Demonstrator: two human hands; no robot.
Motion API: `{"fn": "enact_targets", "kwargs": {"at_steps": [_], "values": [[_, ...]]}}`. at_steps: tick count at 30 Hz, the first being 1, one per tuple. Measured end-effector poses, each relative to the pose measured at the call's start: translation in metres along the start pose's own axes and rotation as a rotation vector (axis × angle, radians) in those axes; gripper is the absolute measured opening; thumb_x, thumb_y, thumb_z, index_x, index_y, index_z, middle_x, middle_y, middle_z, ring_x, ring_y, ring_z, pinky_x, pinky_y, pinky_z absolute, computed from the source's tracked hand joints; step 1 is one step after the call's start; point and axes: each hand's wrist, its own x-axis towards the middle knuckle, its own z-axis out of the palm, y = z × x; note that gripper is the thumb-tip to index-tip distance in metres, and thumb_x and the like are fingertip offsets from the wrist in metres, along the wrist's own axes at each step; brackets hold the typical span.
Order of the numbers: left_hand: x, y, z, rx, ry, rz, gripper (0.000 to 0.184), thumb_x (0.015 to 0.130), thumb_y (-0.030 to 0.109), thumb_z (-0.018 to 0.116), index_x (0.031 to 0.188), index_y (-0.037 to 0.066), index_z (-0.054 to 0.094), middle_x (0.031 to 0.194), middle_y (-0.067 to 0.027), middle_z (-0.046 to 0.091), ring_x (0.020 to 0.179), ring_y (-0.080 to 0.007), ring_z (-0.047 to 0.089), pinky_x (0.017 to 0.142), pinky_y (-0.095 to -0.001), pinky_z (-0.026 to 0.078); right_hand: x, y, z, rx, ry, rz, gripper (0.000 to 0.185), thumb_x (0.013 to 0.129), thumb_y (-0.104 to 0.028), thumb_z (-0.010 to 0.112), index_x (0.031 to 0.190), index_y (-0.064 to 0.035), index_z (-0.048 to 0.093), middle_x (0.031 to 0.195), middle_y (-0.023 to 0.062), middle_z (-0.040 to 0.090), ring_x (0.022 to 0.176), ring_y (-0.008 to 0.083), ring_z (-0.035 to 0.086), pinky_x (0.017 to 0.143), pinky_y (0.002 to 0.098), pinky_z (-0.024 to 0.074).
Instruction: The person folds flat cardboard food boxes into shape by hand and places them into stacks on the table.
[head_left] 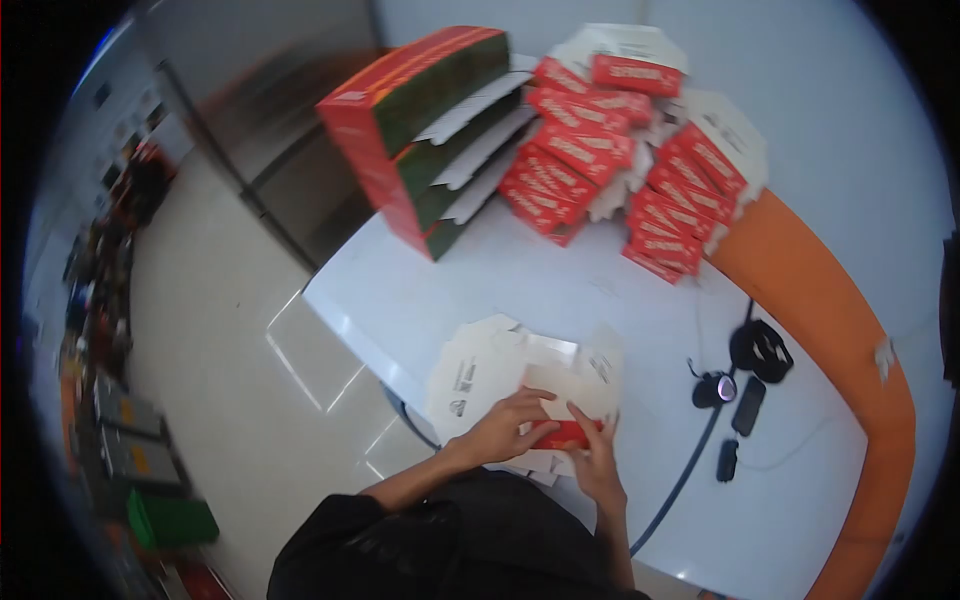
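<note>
A partly folded cardboard box (470,365) lies on the white table in front of me, its pale inside and flaps facing up with small dark print. A red panel (567,434) of it shows between my hands. My left hand (508,425) has its fingers bent over the near part of the box, with the thumb at the red panel. From the right, my right hand (597,458) pinches the panel's edge between thumb and fingers. The fingertips partly cover the panel.
Piles of red and white flat cartons (585,150) lie at the table's back. Left of them stands a red-and-green display box (400,150) with white-edged shelves. A black cable (690,460), a small round device (714,389) and black items are on the right, inside an orange edge (800,250).
</note>
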Motion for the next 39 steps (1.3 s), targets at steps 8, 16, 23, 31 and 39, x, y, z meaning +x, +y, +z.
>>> {"fn": "enact_targets", "kwargs": {"at_steps": [8, 16, 23, 31, 39], "values": [[0.024, 0.053, 0.014, 0.328, 0.014, 0.193, 0.054, 0.090, 0.018, 0.080, 0.141, 0.011, 0.063, 0.150, -0.0156, 0.055, 0.146, -0.0366, 0.044, 0.121, -0.0534, 0.033, 0.005, 0.005, 0.013, -0.240, 0.394, -0.118, 0.100, 0.066, -0.016, 0.096, 0.148, -0.0081, 0.038, 0.147, 0.0316, 0.023, 0.139, 0.0473, 0.034, 0.115, 0.0539, 0.0352], [-0.166, -0.110, -0.005, -0.160, 0.227, -0.483, 0.049, 0.101, 0.014, 0.066, 0.147, 0.005, 0.053, 0.148, -0.0166, 0.054, 0.132, -0.0315, 0.055, 0.109, -0.0439, 0.046, 0.117, -0.048, -0.124, -0.025, 0.554, -0.635, 0.125, 0.064, -0.014, 0.095, 0.160, -0.0050, 0.015, 0.159, 0.0160, 0.018, 0.150, 0.0335, 0.028, 0.120, 0.0510, 0.0329], [-0.332, -0.208, 0.069, 0.179, 0.524, -0.990, 0.039, 0.101, 0.011, 0.062, 0.137, -0.002, 0.056, 0.128, -0.0146, 0.067, 0.111, -0.0282, 0.068, 0.094, -0.0444, 0.057, 0.386, -0.230, -0.243, -0.146, 0.339, -0.675, 0.101, 0.089, -0.035, 0.082, 0.163, -0.0059, 0.021, 0.162, 0.0223, 0.032, 0.146, 0.0354, 0.042, 0.116, 0.0495, 0.0421], [-0.315, -0.248, 0.058, -0.128, 0.070, -1.203, 0.046, 0.096, 0.014, 0.070, 0.136, -0.002, 0.057, 0.129, -0.0152, 0.066, 0.108, -0.0297, 0.070, 0.092, -0.0438, 0.057, 0.411, -0.212, -0.209, -0.189, 0.375, -0.434, 0.092, 0.096, -0.037, 0.070, 0.164, -0.0020, 0.018, 0.151, 0.0314, 0.049, 0.137, 0.0378, 0.056, 0.111, 0.0403, 0.0459], [-0.322, -0.223, 0.007, -0.552, -0.512, -1.098, 0.053, 0.090, 0.017, 0.078, 0.135, -0.001, 0.057, 0.130, -0.0158, 0.066, 0.106, -0.0312, 0.072, 0.089, -0.0433, 0.057, 0.223, 0.007, -0.145, -0.272, -0.371, 0.061, 0.079, 0.096, -0.029, 0.076, 0.158, -0.0017, 0.035, 0.155, 0.0169, 0.050, 0.132, 0.0271, 0.059, 0.112, 0.0408, 0.0459]]}}
